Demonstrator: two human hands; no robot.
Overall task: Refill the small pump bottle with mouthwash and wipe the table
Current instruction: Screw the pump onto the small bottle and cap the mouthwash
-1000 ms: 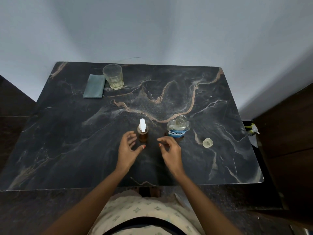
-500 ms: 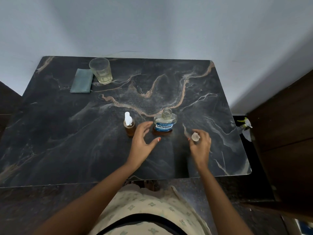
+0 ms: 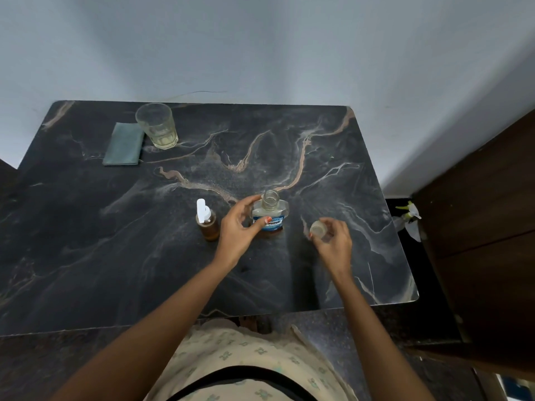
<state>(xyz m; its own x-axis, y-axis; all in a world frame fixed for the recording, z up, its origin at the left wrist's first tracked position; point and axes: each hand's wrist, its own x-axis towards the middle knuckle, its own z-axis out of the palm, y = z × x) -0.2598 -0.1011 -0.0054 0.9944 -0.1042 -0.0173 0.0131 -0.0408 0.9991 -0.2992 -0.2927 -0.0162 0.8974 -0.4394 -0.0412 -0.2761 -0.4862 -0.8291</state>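
A small amber pump bottle [image 3: 208, 224] with a white pump stands upright on the dark marble table [image 3: 86, 227]. Right of it stands the uncapped mouthwash bottle [image 3: 272, 209] with a blue label. My left hand [image 3: 238, 227] reaches around the mouthwash bottle, thumb on the label and fingers at its left shoulder. My right hand [image 3: 333, 241] holds the clear cap [image 3: 318, 228] off the table, to the right of the mouthwash bottle. A folded grey-green cloth [image 3: 124, 144] lies at the far left.
A drinking glass [image 3: 157, 125] with a little pale liquid stands beside the cloth at the back left. A spray bottle [image 3: 409, 218] sits beyond the table's right edge, next to a dark wooden cabinet [image 3: 486, 227]. A pale wall runs behind the table.
My left hand moved from the pump bottle to the mouthwash bottle. My right hand went right to the cap, picked it up and now holds it off the table.
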